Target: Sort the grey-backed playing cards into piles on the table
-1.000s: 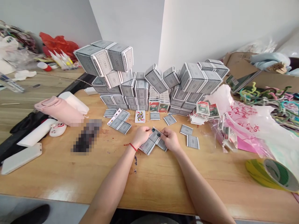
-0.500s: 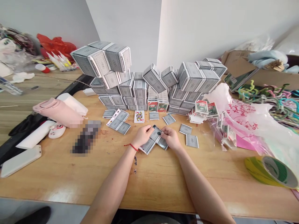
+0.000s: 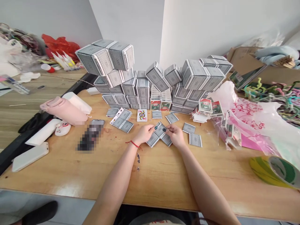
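Between both hands (image 3: pixel 145 133), patterned cards (image 3: pixel 160 128), rightward, bag (image 3: pixel 272 125), red writing (image 3: pixel 246 110) unreadable

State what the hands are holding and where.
Playing cards: the left hand pinches the upper card by its left side, the right hand by its right side.

Soft, bright light leaves pale glare on the brown wooden tabletop (image 3: pixel 152 179), front left; wide-angle distortion stretches the edges.
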`<state>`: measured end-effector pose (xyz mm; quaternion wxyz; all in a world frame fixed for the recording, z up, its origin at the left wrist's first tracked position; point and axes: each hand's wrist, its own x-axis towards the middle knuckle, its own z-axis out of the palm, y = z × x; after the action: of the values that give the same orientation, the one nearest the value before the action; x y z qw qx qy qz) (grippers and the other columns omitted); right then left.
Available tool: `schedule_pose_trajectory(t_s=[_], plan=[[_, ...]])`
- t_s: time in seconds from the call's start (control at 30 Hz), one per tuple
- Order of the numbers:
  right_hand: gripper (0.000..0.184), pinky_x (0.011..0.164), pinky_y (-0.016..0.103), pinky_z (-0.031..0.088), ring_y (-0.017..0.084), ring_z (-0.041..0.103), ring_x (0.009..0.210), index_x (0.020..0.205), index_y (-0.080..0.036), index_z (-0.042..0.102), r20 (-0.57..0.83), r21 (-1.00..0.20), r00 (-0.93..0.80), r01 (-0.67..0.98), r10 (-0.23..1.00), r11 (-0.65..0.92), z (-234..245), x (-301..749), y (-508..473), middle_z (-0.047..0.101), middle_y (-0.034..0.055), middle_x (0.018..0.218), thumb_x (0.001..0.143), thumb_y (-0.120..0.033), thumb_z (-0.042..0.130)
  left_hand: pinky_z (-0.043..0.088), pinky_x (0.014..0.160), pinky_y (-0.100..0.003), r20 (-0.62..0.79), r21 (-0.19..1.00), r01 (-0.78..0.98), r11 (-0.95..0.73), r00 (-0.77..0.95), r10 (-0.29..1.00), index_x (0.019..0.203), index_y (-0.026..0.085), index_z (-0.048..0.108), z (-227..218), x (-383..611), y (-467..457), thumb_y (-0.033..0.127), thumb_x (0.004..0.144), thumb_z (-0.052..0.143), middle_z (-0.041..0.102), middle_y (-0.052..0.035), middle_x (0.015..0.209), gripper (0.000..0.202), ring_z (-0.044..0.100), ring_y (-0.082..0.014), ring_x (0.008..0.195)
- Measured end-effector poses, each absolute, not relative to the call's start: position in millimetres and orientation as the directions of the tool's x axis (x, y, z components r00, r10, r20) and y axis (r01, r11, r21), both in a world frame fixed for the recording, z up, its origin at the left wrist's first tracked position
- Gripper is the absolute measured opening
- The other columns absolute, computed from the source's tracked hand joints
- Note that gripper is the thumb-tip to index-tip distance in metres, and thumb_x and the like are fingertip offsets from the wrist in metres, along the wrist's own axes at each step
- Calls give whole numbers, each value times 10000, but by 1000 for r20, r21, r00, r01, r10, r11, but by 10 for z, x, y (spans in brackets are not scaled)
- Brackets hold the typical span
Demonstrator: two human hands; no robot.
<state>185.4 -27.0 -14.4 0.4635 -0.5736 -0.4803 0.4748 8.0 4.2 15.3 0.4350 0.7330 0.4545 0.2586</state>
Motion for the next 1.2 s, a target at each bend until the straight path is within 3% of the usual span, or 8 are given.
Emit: schedule_pose_trajectory(t_s=[0.2, 0.4, 0.53, 0.63, 0.83, 1.0, 1.2], plan=[[140, 457, 238, 316, 132, 472, 494, 686, -200, 525, -66, -987, 115, 141, 991, -82, -132, 1835, -286, 572, -4, 580, 646, -321, 583, 216, 496, -227, 68, 823, 496, -277, 398, 915, 525, 166, 392, 99, 129, 21, 368, 806, 389, 372, 35, 492, 346, 329, -97, 504], [170, 458, 239, 312, 125, 455, 489, 713, -195, 546, -61, -990, 136, 119, 989, -77, -114, 1818, -295, 576, 1, 604, 648, -343, 599, 247, 504, -236, 118, 781, 558, -281, 310, 943, 552, 164, 477, 53, 125, 3, 413, 816, 373, 460, 3, 508, 378, 387, -108, 495], [202, 441, 236, 301, 117, 435, 466, 710, -193, 537, -73, -991, 151, 97, 986, -89, -125, 1820, -283, 563, -2, 584, 645, -375, 598, 370, 665, -258, 232, 821, 504, -268, 135, 963, 811, 173, 579, 107, 47, 20, 376, 838, 352, 615, -77, 779, 306, 542, -170, 729], [219, 440, 233, 299, 112, 432, 463, 708, -192, 531, -65, -992, 171, 93, 983, -82, -135, 1817, -278, 558, -6, 578, 641, -388, 601, 361, 840, -302, 370, 738, 593, -323, 46, 928, 938, 183, 568, 127, -40, 79, 318, 825, 402, 604, -100, 951, 243, 517, -208, 958], [218, 441, 224, 296, 107, 440, 475, 710, -187, 548, -54, -996, 178, 64, 983, -67, -116, 1825, -276, 568, -13, 580, 639, -384, 608, 306, 985, -341, 493, 545, 724, -423, 131, 860, 1162, 151, 456, -5, -139, 245, 228, 807, 423, 508, -114, 1198, 365, 414, -199, 1157], [217, 443, 223, 298, 114, 463, 488, 715, -190, 565, -84, -996, 217, -42, 973, -77, -92, 1856, -263, 587, -11, 604, 631, -381, 623, 231, 1030, -424, 468, 365, 812, -456, 263, 844, 1163, 163, 473, -87, -166, 296, 272, 799, 444, 507, -101, 1220, 381, 404, -228, 1176], [200, 469, 225, 321, 117, 483, 514, 717, -195, 586, -110, -989, 233, -122, 966, -83, -77, 1870, -258, 598, -20, 619, 623, -361, 645, 239, 1015, -446, 486, 369, 803, -468, 263, 834, 1026, 198, 577, -114, -164, 297, 297, 814, 435, 603, -74, 1094, 274, 510, -215, 1062]])
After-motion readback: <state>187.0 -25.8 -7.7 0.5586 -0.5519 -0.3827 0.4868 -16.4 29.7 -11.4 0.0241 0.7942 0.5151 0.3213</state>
